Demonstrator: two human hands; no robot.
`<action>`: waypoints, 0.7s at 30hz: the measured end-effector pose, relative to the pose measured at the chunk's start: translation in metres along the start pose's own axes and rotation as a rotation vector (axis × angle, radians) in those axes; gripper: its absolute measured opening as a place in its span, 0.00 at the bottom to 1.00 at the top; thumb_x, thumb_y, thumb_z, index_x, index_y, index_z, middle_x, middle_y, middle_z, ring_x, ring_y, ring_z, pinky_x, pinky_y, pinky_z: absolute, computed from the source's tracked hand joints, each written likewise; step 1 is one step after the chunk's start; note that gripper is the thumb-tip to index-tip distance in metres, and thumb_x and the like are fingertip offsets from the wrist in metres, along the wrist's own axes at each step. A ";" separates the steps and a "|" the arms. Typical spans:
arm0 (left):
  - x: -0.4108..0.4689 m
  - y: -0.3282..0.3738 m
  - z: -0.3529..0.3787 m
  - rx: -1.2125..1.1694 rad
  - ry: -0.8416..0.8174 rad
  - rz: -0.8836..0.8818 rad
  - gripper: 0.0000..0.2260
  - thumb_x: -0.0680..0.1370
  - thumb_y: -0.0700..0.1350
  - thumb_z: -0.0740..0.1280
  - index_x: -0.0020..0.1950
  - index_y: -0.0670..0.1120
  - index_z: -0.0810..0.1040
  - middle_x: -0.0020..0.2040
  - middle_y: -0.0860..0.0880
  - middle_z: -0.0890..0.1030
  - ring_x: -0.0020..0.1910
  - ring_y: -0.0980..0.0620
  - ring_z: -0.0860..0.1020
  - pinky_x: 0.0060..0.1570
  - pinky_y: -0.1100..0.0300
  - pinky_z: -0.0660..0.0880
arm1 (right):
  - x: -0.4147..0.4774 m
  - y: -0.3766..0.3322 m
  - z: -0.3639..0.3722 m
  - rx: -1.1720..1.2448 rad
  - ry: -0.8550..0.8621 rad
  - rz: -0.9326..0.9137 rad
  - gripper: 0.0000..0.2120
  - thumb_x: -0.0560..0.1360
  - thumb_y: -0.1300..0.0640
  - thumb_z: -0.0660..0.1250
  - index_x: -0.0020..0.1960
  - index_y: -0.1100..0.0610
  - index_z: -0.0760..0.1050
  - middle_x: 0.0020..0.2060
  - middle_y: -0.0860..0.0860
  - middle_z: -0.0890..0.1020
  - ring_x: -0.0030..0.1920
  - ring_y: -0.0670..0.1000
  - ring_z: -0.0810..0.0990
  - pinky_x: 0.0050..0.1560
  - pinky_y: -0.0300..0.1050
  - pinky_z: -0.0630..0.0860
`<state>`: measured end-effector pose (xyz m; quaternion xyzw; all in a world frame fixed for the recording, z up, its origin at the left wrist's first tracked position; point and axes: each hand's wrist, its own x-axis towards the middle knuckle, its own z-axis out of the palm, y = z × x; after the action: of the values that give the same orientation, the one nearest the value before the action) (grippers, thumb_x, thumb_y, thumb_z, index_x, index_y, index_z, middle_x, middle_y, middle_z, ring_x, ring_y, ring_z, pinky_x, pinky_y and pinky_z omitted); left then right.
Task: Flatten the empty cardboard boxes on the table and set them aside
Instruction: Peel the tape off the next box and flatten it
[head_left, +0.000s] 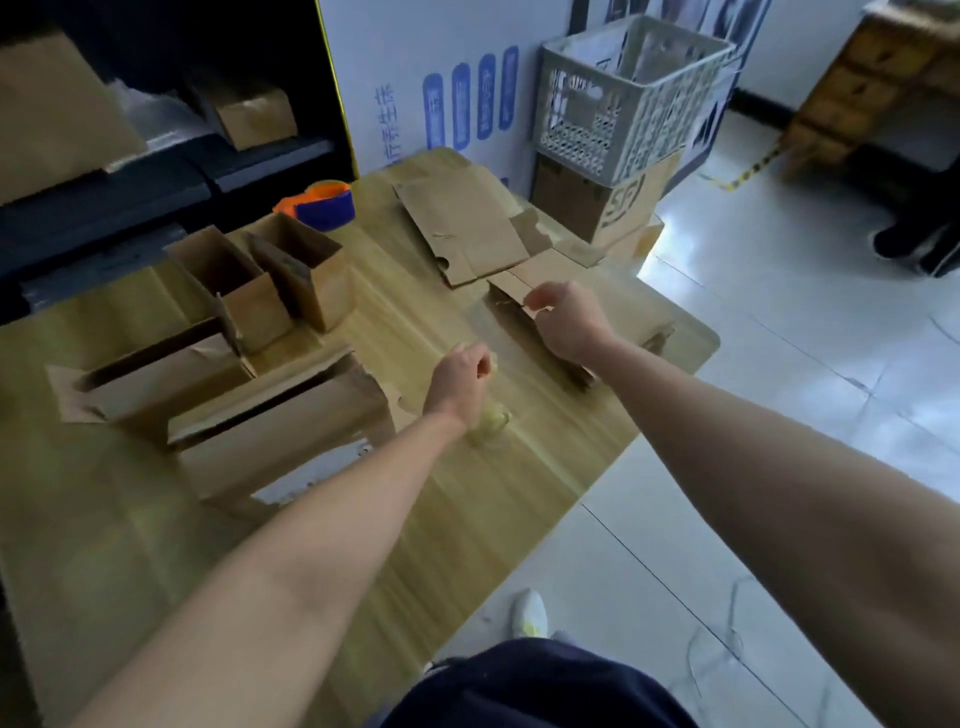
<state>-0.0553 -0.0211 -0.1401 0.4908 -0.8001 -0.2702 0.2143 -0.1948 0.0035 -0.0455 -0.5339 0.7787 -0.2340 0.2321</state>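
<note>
Head view: right hand (569, 325) sits on the part-collapsed box (636, 314) at the bench's (519, 493) right edge, fingers curled and pinching at the box's top edge. Blur hides whether it has a flap or tape.

Left hand (460, 382) hovers mid-bench, just left of that box, curled like a fist. Something pale shows at the fingers, can't tell if it's gripping anything.

Crumpled tape wad (491, 423) is on the bench just beside the left wrist.

Flat box (462, 223) lies at the far end, beyond the right hand. Two small boxes (311, 270) stand open at far left, touching. Two long boxes (280, 431) lie on their sides nearer, left of the left arm.

Tape gun (324, 205) is behind the small boxes. A crate (623, 98) is off the bench, far right.
</note>
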 end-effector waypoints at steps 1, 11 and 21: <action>0.005 -0.002 0.008 0.015 -0.019 -0.028 0.05 0.75 0.34 0.63 0.42 0.41 0.76 0.44 0.42 0.76 0.39 0.49 0.71 0.38 0.62 0.64 | 0.003 0.006 -0.001 -0.008 -0.018 -0.005 0.16 0.75 0.67 0.58 0.57 0.58 0.78 0.54 0.53 0.80 0.49 0.49 0.75 0.53 0.40 0.70; 0.022 -0.029 0.066 0.020 -0.275 -0.228 0.12 0.77 0.35 0.60 0.54 0.38 0.82 0.56 0.39 0.81 0.56 0.42 0.78 0.56 0.55 0.74 | 0.047 0.041 -0.001 -0.104 -0.104 -0.060 0.18 0.73 0.68 0.56 0.57 0.59 0.79 0.54 0.55 0.81 0.54 0.55 0.77 0.59 0.48 0.74; 0.022 -0.045 0.034 -0.237 -0.351 -0.418 0.18 0.78 0.33 0.57 0.65 0.42 0.56 0.58 0.42 0.67 0.50 0.49 0.71 0.49 0.58 0.72 | 0.060 -0.006 0.040 -0.066 -0.155 -0.177 0.17 0.74 0.67 0.55 0.55 0.59 0.80 0.54 0.54 0.81 0.56 0.54 0.77 0.54 0.41 0.71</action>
<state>-0.0551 -0.0501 -0.1930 0.5620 -0.6694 -0.4810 0.0682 -0.1852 -0.0599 -0.0799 -0.6245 0.7154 -0.1861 0.2524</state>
